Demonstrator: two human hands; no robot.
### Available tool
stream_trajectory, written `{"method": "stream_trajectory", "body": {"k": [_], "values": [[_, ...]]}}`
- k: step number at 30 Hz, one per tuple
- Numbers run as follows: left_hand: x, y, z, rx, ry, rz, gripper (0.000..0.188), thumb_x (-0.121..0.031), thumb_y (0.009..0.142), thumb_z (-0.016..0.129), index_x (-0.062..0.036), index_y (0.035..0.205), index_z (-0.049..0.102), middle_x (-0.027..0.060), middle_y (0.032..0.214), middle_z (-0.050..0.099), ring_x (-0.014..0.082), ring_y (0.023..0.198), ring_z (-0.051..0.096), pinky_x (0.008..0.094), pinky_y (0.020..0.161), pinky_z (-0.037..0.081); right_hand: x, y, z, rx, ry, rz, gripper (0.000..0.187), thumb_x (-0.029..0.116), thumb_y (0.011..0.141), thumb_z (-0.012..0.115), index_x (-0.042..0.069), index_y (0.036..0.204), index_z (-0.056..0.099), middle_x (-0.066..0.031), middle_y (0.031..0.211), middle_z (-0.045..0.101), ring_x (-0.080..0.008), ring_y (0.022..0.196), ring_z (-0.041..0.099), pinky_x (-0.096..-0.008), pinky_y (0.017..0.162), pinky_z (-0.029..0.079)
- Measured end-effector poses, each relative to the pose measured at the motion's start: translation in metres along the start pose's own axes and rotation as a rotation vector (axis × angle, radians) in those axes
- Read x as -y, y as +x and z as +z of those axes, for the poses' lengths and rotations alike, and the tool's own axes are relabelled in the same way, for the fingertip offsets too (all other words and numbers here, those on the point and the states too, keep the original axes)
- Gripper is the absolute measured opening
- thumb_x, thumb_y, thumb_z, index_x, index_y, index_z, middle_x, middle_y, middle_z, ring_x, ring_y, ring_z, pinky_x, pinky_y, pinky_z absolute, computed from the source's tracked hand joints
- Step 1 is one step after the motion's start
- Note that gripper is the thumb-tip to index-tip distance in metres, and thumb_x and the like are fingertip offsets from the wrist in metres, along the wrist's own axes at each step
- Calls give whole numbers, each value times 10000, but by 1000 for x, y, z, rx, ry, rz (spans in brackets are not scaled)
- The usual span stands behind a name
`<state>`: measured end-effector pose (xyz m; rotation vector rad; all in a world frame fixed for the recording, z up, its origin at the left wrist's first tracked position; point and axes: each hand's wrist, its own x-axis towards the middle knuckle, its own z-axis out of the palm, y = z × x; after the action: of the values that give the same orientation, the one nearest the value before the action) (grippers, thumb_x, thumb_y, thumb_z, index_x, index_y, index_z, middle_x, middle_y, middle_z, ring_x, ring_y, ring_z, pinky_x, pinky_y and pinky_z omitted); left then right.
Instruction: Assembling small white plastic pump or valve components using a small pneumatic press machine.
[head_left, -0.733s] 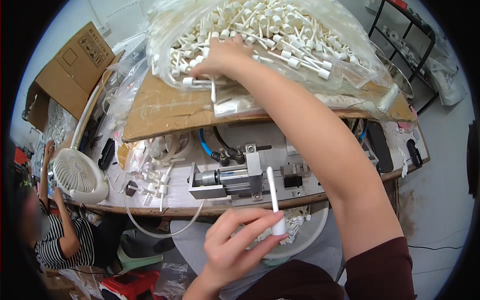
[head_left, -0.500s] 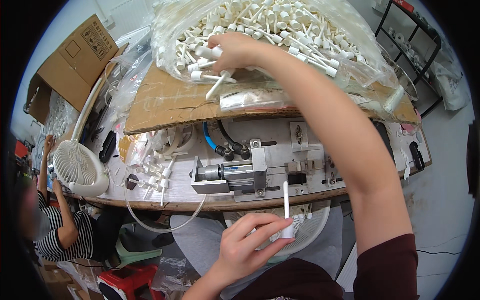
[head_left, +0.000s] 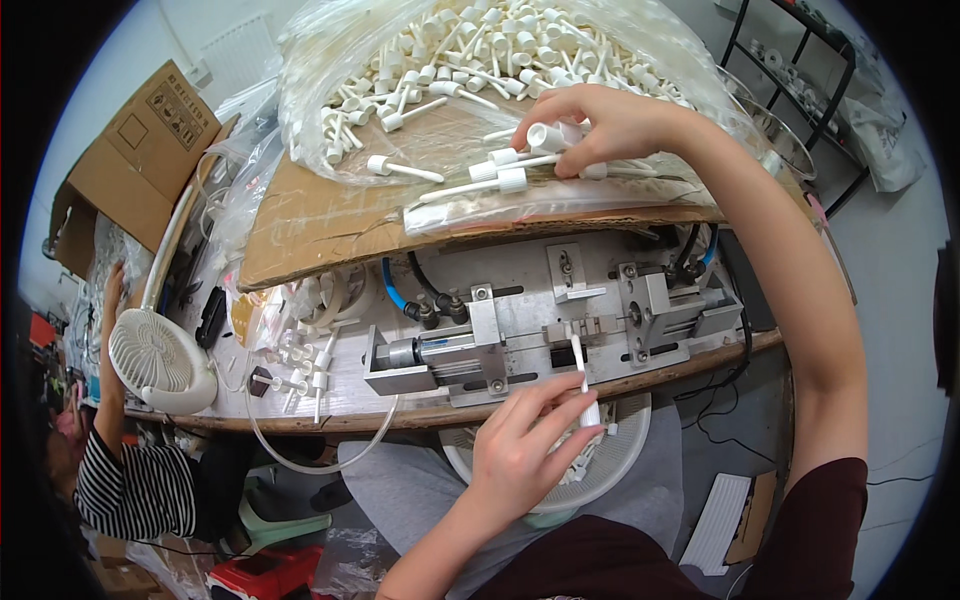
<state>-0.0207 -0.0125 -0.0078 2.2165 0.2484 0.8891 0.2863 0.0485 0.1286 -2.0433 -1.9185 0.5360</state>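
While one stick (head_left: pixel 580 361) sits in the left hand (head_left: pixel 520 445), the right hand (head_left: pixel 625 122) grips a capped piece (head_left: pixel 543 138)

The left hand pinches its stick around the cap end, leaving the thin tip free. The right hand, narrow at the fingertips, holds at least one piece above the cardboard (head_left: pixel 330 225); how many is hidden. Loose sticks (head_left: pixel 497 177) lie just beside it, the pile (head_left: pixel 480 60) beyond. The held stick is near the front edge of the surface (head_left: pixel 345 365), between the person and the metal device (head_left: pixel 488 340), its cap overlapping the basin (head_left: pixel 640 445) in view. A firm pinch on the cap, fingers clear of the tip, would likely serve best, with the right hand lifting pieces without dragging neighbours. The tip points away from the person, toward the device; the long axis leans slightly left, its upward tilt hard to judge.
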Motion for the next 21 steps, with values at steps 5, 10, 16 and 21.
{"method": "stream_trajectory", "body": {"k": [5, 10, 16, 21], "values": [[11, 10, 13, -34, 257, 114, 318, -100, 756, 822, -4, 1043, 726, 149, 1239, 687, 224, 830, 697, 326, 705, 553, -2, -27, 13, -351, -354, -265, 288, 131, 785, 790, 120, 1070, 744, -59, 1159, 609, -267, 1132, 587, -417, 989, 482], [6, 13, 17, 56, 408, 113, 293, -103, 772, 804, -15, 1038, 719, 150, 1265, 683, 209, 741, 700, 315, 650, 546, 10, -40, 29, -539, -339, -259, 205, 91, 797, 779, 74, 999, 744, -58, 928, 619, -231, 868, 645, -330, 795, 535], [3, 27, 3, 161, 486, 102, 282, -128, 784, 794, -37, 1041, 720, 115, 1262, 692, 207, 651, 674, 307, 603, 529, -2, -61, 19, -813, 94, -195, 245, 117, 835, 753, 114, 1080, 763, -74, 915, 705, -179, 797, 685, -302, 758, 562], [-1, 30, 5, 185, 512, 87, 288, -138, 778, 799, -39, 1039, 730, 113, 1249, 700, 213, 584, 657, 304, 568, 526, 21, -101, 35, -838, 443, -280, 288, 124, 924, 723, -17, 1174, 713, -57, 1012, 690, -97, 857, 638, -236, 739, 528]]}}
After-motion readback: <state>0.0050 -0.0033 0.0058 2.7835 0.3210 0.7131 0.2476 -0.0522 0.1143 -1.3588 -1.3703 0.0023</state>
